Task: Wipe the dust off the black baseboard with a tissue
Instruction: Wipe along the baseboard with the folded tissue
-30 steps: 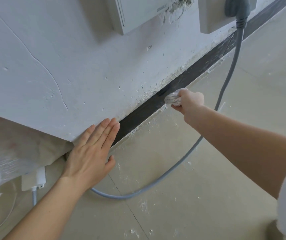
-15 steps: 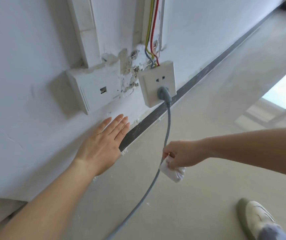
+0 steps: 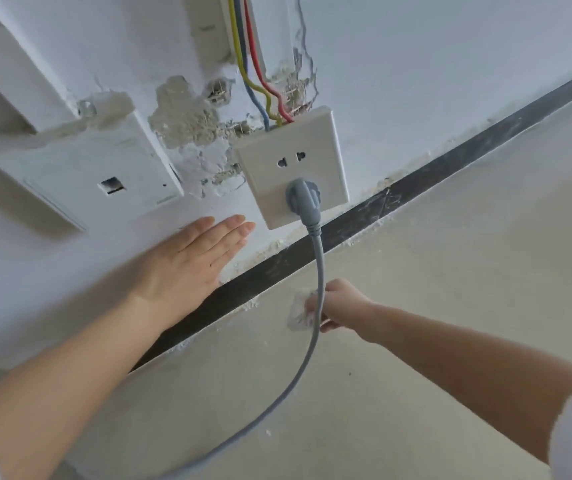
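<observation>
The black baseboard (image 3: 374,209) runs diagonally along the foot of the white wall, streaked with pale dust and plaster crumbs. My left hand (image 3: 187,261) lies flat on the wall just above it, fingers straight. My right hand (image 3: 341,304) grips a crumpled white tissue (image 3: 300,311) low over the floor, a short way in front of the baseboard and not touching it. A grey cable crosses in front of the tissue and partly hides it.
A white socket (image 3: 295,161) holds a grey plug (image 3: 303,197), and its cable (image 3: 317,306) hangs down across the baseboard and loops over the floor. Coloured wires (image 3: 253,81) enter the socket from above. A second white box (image 3: 83,174) sits to the left.
The view has swung right along the wall to the socket. My right hand left the baseboard with the tissue and now sits by the cable. My left hand moved right along the wall.
</observation>
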Available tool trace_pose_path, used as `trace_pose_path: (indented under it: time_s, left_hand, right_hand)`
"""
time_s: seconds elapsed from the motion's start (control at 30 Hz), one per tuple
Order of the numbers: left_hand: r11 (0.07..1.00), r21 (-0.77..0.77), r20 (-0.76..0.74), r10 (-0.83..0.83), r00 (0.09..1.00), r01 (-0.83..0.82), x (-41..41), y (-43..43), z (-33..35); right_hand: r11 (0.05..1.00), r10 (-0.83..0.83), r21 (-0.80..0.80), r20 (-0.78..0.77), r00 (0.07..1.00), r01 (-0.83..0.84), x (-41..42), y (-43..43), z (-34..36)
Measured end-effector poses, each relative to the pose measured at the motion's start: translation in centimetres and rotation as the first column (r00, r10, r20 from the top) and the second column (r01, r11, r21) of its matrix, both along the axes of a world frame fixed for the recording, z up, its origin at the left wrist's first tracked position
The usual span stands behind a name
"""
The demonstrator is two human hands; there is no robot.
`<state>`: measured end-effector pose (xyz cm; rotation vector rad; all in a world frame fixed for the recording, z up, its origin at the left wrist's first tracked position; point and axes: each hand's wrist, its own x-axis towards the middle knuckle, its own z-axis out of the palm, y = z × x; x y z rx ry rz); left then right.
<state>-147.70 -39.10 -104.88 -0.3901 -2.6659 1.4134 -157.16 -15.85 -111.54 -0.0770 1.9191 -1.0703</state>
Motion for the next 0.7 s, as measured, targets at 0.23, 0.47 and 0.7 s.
trace_pose_path:
  time_s: [0.23,0.47,0.7]
  left_hand:
    - [0.998,-0.017,-0.036,-0.059,0.998,0.058,-1.2,0.5,-0.5]
    - [0.991,-0.073,-0.056,-0.114,0.992,0.11,-1.4,0.6,0.5]
    - [0.973,-0.225,0.049,-0.044,0.998,0.054,-1.2,0.9,0.8]
  right_hand:
    - [0.935,-0.104,-0.223,0.575,0.811,0.277,1.3,-3.9,-7.7]
    - [0.871,0.137,-0.379,0.798,0.587,0.312,2.7,-7.8,-7.6]
    - [0.72,-0.026,-0.262,0.915,0.402,0.643,2.2,-9.0,-6.4]
